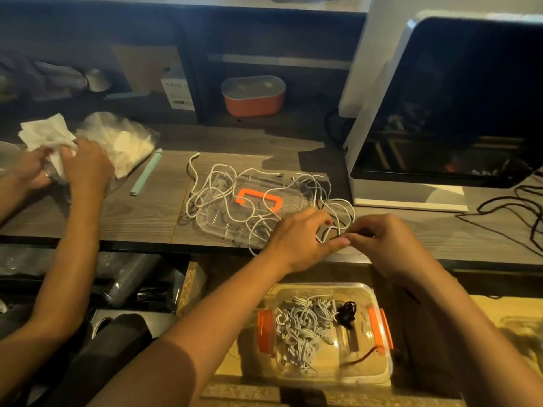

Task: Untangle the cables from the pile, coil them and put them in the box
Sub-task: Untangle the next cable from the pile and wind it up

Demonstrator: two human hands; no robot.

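A tangle of white cables (pixel 223 198) lies over a clear lid with an orange handle (pixel 258 198) on the wooden desk. At the pile's right end, my left hand (pixel 296 239) and my right hand (pixel 385 245) meet. Both pinch a dark cable (pixel 329 233) between their fingertips. Below the desk edge stands a clear box with orange clips (pixel 379 330). It holds several coiled white cables (pixel 302 327) and a coiled black one (pixel 346 314).
Another person's two hands (pixel 67 165) handle white paper and a plastic bag at the left. A mint-green stick (pixel 147 171) lies beside them. A white-framed machine (pixel 446 113) stands at the right with black wires (pixel 511 212) trailing. An orange container (pixel 252 96) sits on the shelf.
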